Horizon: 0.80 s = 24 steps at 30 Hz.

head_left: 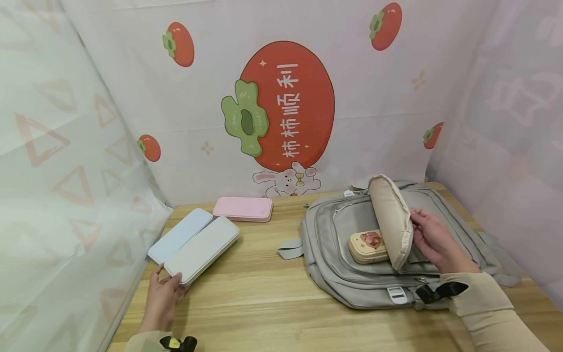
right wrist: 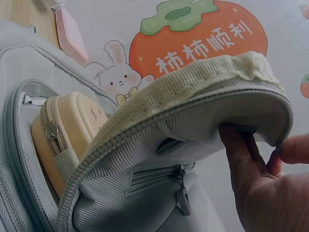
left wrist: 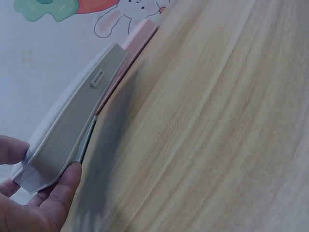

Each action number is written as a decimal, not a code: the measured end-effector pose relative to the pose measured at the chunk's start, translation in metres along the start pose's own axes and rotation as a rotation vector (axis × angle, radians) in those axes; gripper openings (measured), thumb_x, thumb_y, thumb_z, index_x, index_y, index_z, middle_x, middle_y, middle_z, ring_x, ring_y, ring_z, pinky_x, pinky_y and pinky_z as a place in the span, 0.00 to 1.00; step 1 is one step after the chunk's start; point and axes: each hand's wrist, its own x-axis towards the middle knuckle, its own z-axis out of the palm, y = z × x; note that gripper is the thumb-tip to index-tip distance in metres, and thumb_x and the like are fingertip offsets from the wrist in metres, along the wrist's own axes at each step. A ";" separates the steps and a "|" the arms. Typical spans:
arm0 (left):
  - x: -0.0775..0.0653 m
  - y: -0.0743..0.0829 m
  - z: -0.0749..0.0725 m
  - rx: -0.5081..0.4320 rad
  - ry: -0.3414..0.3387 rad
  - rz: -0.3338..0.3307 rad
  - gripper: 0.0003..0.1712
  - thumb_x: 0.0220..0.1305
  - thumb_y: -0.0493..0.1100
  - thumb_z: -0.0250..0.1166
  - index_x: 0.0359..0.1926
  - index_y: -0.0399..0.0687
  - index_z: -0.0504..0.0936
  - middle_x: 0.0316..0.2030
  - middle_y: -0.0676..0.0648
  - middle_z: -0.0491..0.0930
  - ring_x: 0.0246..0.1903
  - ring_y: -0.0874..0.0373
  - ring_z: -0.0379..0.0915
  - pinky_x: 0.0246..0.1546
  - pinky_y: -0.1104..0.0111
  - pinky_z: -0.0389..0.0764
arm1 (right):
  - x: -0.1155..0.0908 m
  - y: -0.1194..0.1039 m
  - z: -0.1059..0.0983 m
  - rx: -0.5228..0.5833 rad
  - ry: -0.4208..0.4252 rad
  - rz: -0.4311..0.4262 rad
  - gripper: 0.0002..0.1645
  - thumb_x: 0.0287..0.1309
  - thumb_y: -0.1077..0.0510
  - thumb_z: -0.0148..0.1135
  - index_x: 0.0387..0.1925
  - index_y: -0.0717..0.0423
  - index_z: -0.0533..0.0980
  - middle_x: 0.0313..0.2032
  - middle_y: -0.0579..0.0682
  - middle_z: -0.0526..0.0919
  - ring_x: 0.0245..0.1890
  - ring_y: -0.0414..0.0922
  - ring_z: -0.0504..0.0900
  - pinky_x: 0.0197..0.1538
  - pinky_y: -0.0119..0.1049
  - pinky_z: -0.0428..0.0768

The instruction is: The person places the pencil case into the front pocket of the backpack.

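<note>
Holding white pencil case (head_left: 203,250) in left hand (head_left: 164,296), backpack flap (head_left: 389,220) in right hand (head_left: 434,240); better to grip nearer case's middle.

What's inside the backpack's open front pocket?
A pale yellow zip case lies in the open pocket, partly covered in the head view by the flap the right hand holds up. Anything deeper is hidden.

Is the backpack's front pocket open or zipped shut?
Open: the right grip holds its flap raised, exposing the yellow case beneath.
</note>
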 end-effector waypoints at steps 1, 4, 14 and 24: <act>0.000 0.001 0.001 -0.004 -0.010 0.002 0.46 0.79 0.31 0.47 0.80 0.46 0.25 0.57 0.36 0.57 0.35 0.69 0.77 0.43 0.71 0.83 | 0.000 0.000 0.000 0.003 -0.002 -0.002 0.16 0.82 0.60 0.41 0.43 0.57 0.76 0.40 0.47 0.82 0.40 0.38 0.82 0.42 0.29 0.81; 0.001 0.002 0.004 -0.018 -0.037 0.007 0.44 0.79 0.31 0.46 0.80 0.46 0.26 0.56 0.37 0.56 0.35 0.69 0.77 0.43 0.72 0.83 | 0.000 0.000 0.000 0.008 -0.005 -0.004 0.16 0.82 0.60 0.41 0.43 0.57 0.76 0.40 0.47 0.82 0.39 0.38 0.82 0.41 0.29 0.81; 0.005 0.008 0.013 -0.043 -0.060 0.004 0.43 0.79 0.31 0.46 0.81 0.45 0.28 0.56 0.38 0.57 0.36 0.68 0.77 0.42 0.71 0.82 | -0.001 -0.002 0.001 0.008 -0.004 -0.004 0.16 0.82 0.60 0.42 0.42 0.58 0.77 0.38 0.48 0.82 0.38 0.38 0.81 0.40 0.29 0.81; 0.008 0.017 0.027 -0.010 -0.103 0.014 0.44 0.81 0.33 0.46 0.82 0.45 0.26 0.57 0.38 0.57 0.36 0.68 0.75 0.42 0.71 0.81 | -0.002 -0.004 0.001 -0.015 0.001 0.006 0.16 0.82 0.60 0.41 0.43 0.57 0.76 0.40 0.47 0.81 0.40 0.38 0.81 0.42 0.29 0.81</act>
